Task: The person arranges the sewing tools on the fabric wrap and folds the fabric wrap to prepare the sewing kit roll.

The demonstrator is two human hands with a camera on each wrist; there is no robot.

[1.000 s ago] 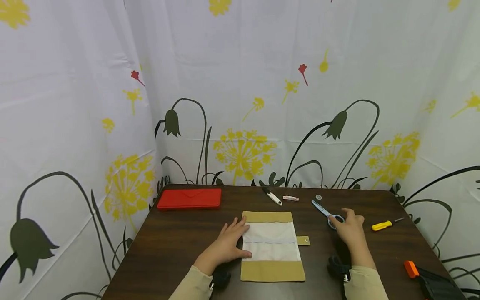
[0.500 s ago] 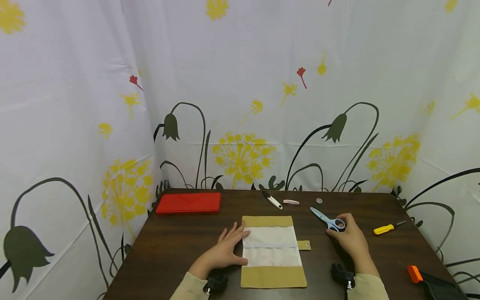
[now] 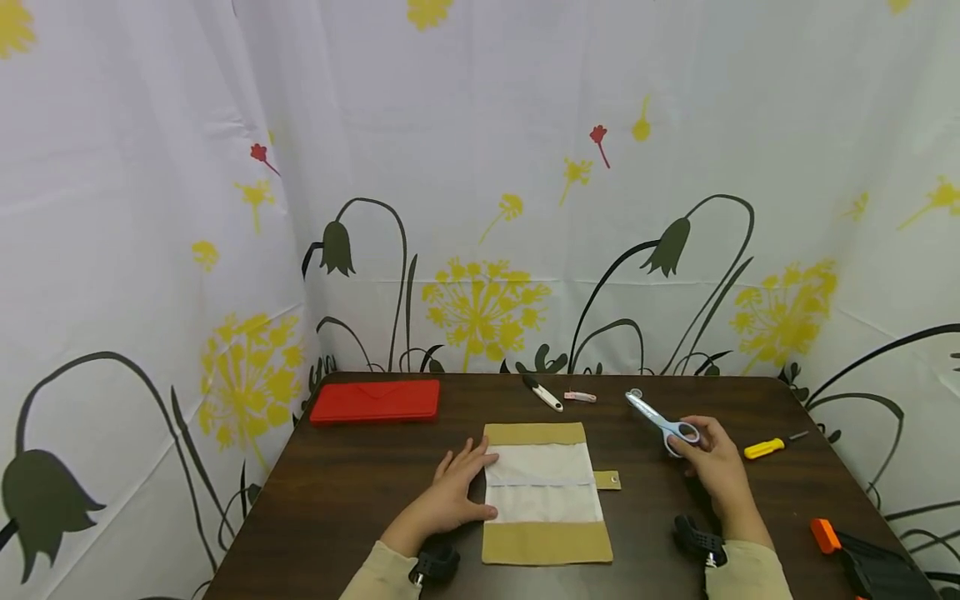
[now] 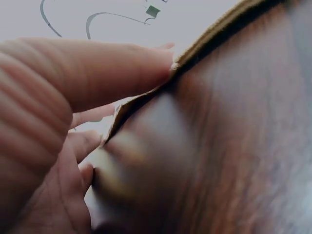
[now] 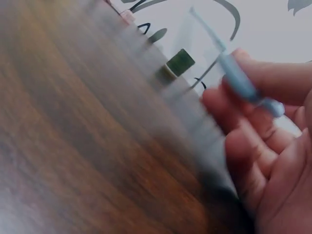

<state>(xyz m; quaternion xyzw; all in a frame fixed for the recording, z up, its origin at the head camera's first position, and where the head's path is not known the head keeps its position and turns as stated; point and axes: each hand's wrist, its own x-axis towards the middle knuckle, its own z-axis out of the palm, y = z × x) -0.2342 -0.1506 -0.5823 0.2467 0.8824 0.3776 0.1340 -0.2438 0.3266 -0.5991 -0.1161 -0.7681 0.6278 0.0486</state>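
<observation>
The right hand is pinching the scissors by the handles, which are pointing away beyond its fingertips. The left hand, fingers spread, is touching the cloth case lying to their right.

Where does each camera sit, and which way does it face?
Head: on the head, facing forward and down over the table to the curtain; left grip, right grip and sleeves show.
Left wrist: on that wrist, looking along the edge of the cloth pouch; left grip at left.
Right wrist: on that wrist, looking across the table; right grip at right, holding scissors.
Shared: head and right wrist both show scissors.
</observation>
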